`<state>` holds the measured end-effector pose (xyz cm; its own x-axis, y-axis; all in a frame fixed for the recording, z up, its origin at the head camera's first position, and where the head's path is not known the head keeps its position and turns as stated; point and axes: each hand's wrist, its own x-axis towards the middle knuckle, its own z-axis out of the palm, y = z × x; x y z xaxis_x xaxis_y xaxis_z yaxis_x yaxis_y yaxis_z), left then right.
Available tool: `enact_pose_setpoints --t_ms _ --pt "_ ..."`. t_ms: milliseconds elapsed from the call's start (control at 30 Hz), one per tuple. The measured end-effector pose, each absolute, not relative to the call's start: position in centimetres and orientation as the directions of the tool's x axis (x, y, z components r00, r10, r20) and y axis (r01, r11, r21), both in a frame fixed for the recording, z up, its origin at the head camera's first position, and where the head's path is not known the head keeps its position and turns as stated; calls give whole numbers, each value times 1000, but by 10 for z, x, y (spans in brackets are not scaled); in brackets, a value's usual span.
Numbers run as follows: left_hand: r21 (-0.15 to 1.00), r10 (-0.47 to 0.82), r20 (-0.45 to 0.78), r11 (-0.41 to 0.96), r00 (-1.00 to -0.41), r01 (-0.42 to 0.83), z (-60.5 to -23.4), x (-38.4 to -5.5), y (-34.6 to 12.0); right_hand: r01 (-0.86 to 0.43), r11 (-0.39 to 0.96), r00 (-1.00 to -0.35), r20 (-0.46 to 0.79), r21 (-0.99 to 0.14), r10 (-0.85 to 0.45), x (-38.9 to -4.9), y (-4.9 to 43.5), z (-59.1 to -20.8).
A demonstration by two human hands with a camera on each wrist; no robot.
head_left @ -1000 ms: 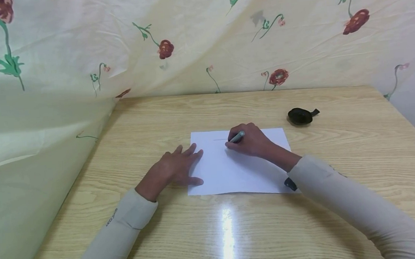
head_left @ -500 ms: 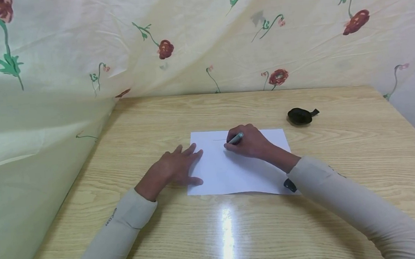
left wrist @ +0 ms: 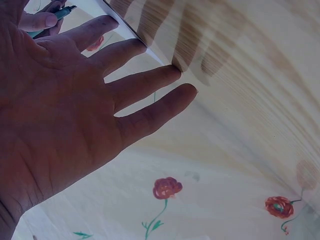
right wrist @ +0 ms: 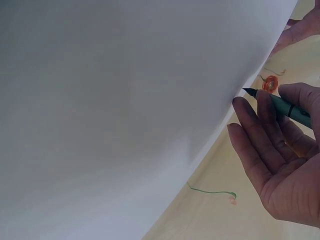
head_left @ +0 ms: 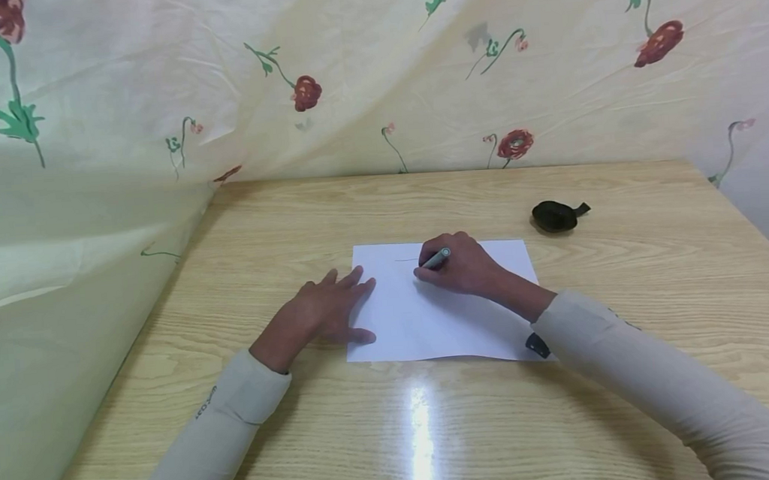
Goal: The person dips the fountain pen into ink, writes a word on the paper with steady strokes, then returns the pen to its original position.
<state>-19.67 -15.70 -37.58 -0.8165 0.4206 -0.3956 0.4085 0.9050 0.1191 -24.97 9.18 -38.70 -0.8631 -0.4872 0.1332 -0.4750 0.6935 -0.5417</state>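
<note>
A white sheet of paper (head_left: 396, 307) lies on the wooden table, with a thin dark line (head_left: 406, 259) near its upper edge. My left hand (head_left: 327, 308) rests with spread fingers over the sheet's left edge; the left wrist view shows its palm (left wrist: 65, 120) and straight fingers. On the upper part of the sheet, my right hand (head_left: 461, 262) pinches a teal pen (right wrist: 289, 108) between thumb and fingers. The right wrist view shows the pen's dark pointed tip right at the paper. From the head view, the tip is hidden behind the fingers.
Toward the back right of the wooden table (head_left: 275, 226) lies a black rounded object (head_left: 555, 216) with a short tail. A small black item (head_left: 537, 345) shows beneath the right sleeve. Flower-patterned cloth (head_left: 357, 61) hangs behind the table and along its left side.
My right hand with the pen has shifted very slightly left and toward me. My left hand stays in place on the paper's left edge.
</note>
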Motion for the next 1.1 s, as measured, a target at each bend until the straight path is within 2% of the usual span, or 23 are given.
enact_pose_setpoints --t_ms 1100 --pt "83 401 -433 910 -807 407 -368 -201 -155 -539 655 -818 142 -531 -558 -243 86 -381"
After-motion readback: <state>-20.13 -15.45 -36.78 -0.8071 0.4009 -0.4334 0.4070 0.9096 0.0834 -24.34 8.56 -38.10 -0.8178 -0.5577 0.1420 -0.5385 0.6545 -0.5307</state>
